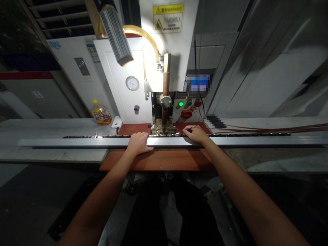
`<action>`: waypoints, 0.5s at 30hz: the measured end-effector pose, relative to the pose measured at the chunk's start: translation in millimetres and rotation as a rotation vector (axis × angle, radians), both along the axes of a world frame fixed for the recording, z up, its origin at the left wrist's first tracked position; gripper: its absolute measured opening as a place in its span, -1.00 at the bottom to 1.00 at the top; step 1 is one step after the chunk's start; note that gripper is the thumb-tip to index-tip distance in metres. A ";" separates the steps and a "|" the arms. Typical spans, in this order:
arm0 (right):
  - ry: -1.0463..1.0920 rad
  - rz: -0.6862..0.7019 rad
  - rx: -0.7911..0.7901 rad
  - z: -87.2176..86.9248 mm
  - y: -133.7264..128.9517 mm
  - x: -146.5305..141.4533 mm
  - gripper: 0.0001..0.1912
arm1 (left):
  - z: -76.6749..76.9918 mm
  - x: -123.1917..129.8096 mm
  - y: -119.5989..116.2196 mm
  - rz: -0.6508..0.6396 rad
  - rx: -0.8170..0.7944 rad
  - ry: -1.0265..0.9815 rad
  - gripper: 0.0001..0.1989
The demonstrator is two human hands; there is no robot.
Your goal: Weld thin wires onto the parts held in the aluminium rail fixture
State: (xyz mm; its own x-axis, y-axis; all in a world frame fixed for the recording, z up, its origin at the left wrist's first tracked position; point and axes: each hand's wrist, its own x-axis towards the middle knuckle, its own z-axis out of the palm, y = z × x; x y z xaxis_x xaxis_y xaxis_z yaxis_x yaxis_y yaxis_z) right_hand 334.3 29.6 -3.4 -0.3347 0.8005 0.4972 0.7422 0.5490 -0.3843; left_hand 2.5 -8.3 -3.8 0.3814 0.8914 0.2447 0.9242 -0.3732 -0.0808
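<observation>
Beside the rod (pixel 165 82), your left hand (pixel 137 142) grips the rail (pixel 169 141), your right hand (pixel 195 134) pinches a wire (pixel 190 130), and either straying beneath it could get crushed.

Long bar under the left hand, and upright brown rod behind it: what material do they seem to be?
Long bar: probably aluminium, satin finish, from its even silver-grey sheen. Upright brown rod: perhaps copper or brass, dull, judging by its brownish colour.
</observation>
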 end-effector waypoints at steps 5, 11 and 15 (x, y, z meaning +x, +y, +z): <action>0.000 -0.004 -0.003 -0.3 3.2 0.4 -0.67 | 0.9 0.7 2.4 0.009 -0.009 0.021 -0.46; 0.021 -0.021 -0.030 -1.2 8.7 0.7 -0.70 | 4.5 1.7 5.9 0.012 -0.030 0.058 -0.45; 0.028 -0.029 -0.039 -1.3 10.5 0.7 -0.69 | 7.2 2.1 7.5 0.020 -0.052 0.068 -0.44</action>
State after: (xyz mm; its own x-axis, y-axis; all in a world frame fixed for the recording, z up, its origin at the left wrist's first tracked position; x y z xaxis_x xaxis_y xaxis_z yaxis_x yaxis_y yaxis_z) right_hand 335.0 40.1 -4.8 -0.2979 0.8287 0.4739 0.7462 0.5117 -0.4258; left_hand 4.5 -0.8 3.4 0.3777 0.9098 0.1722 0.9245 -0.3601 -0.1251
